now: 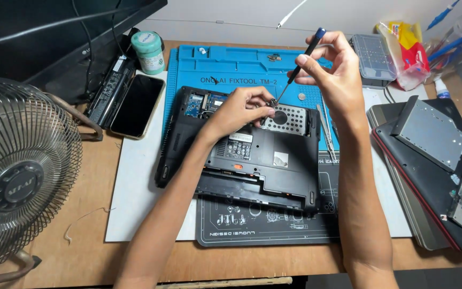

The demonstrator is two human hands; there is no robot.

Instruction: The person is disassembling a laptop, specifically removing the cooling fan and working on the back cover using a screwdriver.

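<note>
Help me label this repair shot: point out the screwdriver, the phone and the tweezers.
screwdriver (298, 68): head view, middle of its dark shaft below the right hand's fingers.
phone (137, 105): head view, centre of its dark screen.
tweezers (326, 130): head view, midway along the metal arms.

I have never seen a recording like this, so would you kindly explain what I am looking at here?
This is one picture from a camera worn on a person's head, looking down at their own two bare hands over a wooden desk. An upturned black laptop with its bottom cover off lies on a blue work mat. The right hand holds a small screwdriver, its tip pointing down at the laptop's metal drive bay. The left hand rests on the laptop beside that tip. Nearby are a phone, a fan, tweezers and another dismantled laptop.
</note>
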